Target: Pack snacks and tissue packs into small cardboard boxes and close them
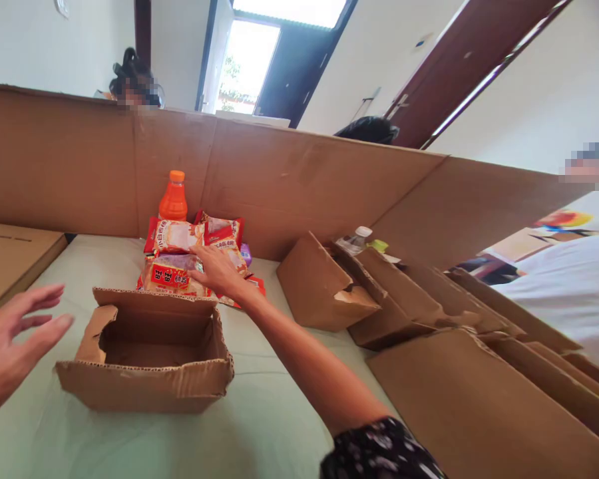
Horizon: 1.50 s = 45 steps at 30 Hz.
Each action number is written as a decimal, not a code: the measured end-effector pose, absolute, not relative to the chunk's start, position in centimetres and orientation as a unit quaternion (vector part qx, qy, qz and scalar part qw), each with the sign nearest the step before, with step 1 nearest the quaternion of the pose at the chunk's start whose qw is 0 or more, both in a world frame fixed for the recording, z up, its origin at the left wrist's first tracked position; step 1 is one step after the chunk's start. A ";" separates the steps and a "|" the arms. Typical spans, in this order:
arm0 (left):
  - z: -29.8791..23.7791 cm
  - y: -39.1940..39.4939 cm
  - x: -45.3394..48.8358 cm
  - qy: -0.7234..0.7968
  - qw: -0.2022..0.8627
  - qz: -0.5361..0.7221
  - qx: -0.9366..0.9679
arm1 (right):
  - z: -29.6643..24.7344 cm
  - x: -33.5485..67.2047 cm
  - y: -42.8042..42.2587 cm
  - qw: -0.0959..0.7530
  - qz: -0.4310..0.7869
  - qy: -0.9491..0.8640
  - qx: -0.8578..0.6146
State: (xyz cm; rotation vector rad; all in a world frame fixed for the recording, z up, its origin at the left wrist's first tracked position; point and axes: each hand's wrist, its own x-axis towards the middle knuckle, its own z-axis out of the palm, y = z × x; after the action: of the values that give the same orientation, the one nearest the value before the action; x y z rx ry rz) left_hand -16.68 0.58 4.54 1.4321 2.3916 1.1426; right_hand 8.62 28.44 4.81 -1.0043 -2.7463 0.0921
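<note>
An open cardboard box point(144, 382) stands on the pale green cloth before me, with a bare interior and a torn left end. Left of it, my left hand point(22, 339) hovers with fingers apart and holds nothing. Beyond the box, my right hand point(217, 269) reaches over a pile of snack packets, its thumb and fingers apart. Nearest to it are a red-and-clear snack packet point(167, 274) and a red-and-white snack packet point(177, 236); whether the fingertips touch them I cannot tell. An orange-capped drink bottle point(173, 199) stands upright behind the pile.
A tall cardboard partition point(289, 179) runs along the back. Several open cardboard boxes point(459, 379) crowd the right side, one with a clear bottle point(357, 238) inside. At the left edge lies a closed cardboard box point(14, 256). A person in white point(564, 279) is at far right.
</note>
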 end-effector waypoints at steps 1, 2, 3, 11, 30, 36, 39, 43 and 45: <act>6.4 1.9 -15.6 0.820 0.079 0.326 0.465 | 5.1 7.5 28.7 0.089 0.027 -0.936 -0.340; 8.0 3.2 -14.4 0.832 0.093 0.273 0.474 | 5.2 6.7 28.8 0.077 0.028 -0.937 -0.338; 9.1 4.3 -13.3 0.842 0.095 0.212 0.486 | 5.3 6.4 28.7 0.061 0.026 -0.939 -0.338; 8.7 4.6 -11.2 0.834 0.087 0.015 0.544 | 5.2 15.3 25.6 -0.015 0.046 -0.941 -0.336; 8.0 2.6 -9.7 0.793 0.203 0.281 0.501 | 12.1 17.1 14.7 0.158 0.067 -0.979 -0.105; 7.8 2.5 -8.7 0.791 0.222 0.268 0.503 | 10.3 12.9 15.4 -0.157 0.082 -0.981 -0.081; 8.0 3.3 -8.1 0.784 0.207 0.257 0.525 | 10.3 11.7 16.4 -0.223 0.160 -0.961 -0.035; 7.9 3.3 -8.0 0.763 0.245 0.290 0.523 | 11.7 14.4 17.7 -0.151 0.313 -0.937 -0.026; 7.4 2.3 -8.3 0.741 0.257 0.330 0.525 | 12.1 17.4 17.3 -0.052 0.337 -0.940 -0.028</act>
State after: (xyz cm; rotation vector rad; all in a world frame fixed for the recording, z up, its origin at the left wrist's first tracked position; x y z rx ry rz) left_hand -8.32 2.30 7.41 1.4243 2.0105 0.8941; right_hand 17.43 17.32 12.07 -0.0909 -3.0542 1.0954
